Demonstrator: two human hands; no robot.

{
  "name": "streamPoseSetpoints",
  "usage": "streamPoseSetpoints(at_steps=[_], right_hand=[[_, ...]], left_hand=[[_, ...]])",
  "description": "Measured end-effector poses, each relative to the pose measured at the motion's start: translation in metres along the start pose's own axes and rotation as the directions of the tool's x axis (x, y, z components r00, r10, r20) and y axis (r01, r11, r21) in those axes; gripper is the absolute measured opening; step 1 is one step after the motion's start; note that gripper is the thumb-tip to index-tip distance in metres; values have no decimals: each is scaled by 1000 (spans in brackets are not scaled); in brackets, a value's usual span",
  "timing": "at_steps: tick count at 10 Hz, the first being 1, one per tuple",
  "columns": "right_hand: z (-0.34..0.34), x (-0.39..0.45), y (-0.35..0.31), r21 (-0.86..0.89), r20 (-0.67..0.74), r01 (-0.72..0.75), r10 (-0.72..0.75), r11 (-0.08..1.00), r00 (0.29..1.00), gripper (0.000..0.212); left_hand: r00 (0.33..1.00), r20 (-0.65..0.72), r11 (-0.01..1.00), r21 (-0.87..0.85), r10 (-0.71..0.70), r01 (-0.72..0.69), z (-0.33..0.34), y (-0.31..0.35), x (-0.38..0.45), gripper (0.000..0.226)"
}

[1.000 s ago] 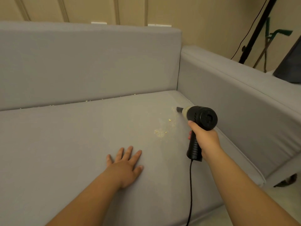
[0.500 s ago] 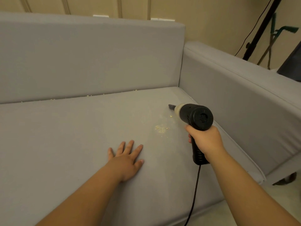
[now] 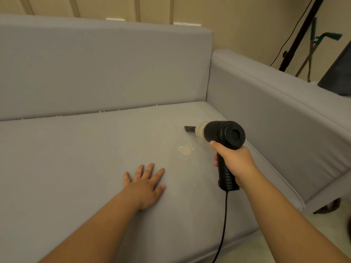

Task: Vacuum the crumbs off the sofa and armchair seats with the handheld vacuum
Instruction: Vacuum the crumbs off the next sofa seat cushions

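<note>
The right hand (image 3: 234, 161) is wrapped around the ribbed black grip of the handheld vacuum (image 3: 224, 133), thumb laid up along the side of the barrel. The vacuum's round black body points toward 9 o'clock, with a pale collar and a short dark nozzle (image 3: 190, 128) at its tip, held low over the sofa seat (image 3: 85, 158); whether the nozzle touches the fabric cannot be told. A black cord (image 3: 224, 221) hangs from the grip's base toward 6 o'clock. At about 7 o'clock from the nozzle, a small patch of pale crumbs (image 3: 186, 149) lies on the grey cushion. Farther out, at 8 o'clock from the crumbs, the left hand (image 3: 145, 184) lies flat on the seat, fingers spread and straight. More crumbs dot the seam (image 3: 102, 111) below the backrest. The armrest (image 3: 284, 114) rises at 3 o'clock.
</note>
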State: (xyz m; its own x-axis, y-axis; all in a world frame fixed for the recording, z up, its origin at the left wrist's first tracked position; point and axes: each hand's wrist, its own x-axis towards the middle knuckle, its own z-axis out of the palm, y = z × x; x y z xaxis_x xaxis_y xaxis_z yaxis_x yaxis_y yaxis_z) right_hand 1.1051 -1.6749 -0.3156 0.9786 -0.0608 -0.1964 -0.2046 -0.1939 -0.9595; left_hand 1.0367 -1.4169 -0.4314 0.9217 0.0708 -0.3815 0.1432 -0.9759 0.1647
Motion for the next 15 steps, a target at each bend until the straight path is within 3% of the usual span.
streamPoseSetpoints(at_steps=[2, 5, 7, 8, 9, 12, 14, 15], right_hand=[[-9, -6, 1, 11, -147, 50, -48, 999, 988, 17], [-8, -18, -5, 37, -13, -25, 25, 999, 1000, 22], [-8, -13, -2, 41, -136, 45, -39, 998, 990, 17], [-11, -8, 0, 102, -127, -16, 29, 995, 991, 20], [-10, -3, -4, 166, -84, -83, 98, 983, 992, 27], [-6, -17, -13, -60, 109, -54, 60, 997, 992, 26], [-14, -23, -9, -57, -76, 20, -24, 998, 997, 18], [-22, -21, -8, 0, -91, -30, 29, 1000, 995, 18]], left_hand=[[1000, 2, 1000, 2, 3, -3, -1, 0, -1, 63], [1000, -4, 1000, -1, 2, -2, -1, 1, -2, 63], [1000, -4, 1000, -13, 6, -6, -2, 1, -3, 63], [1000, -4, 1000, -12, 4, -4, 0, 1, -3, 63], [1000, -7, 1000, -7, 1, -1, 0, 1, -2, 63], [1000, -7, 1000, -13, -1, 1, 1, -1, 0, 63], [1000, -4, 1000, -25, 2, -2, 0, 1, -3, 62], [1000, -3, 999, -34, 1, -1, -1, 0, -3, 62]])
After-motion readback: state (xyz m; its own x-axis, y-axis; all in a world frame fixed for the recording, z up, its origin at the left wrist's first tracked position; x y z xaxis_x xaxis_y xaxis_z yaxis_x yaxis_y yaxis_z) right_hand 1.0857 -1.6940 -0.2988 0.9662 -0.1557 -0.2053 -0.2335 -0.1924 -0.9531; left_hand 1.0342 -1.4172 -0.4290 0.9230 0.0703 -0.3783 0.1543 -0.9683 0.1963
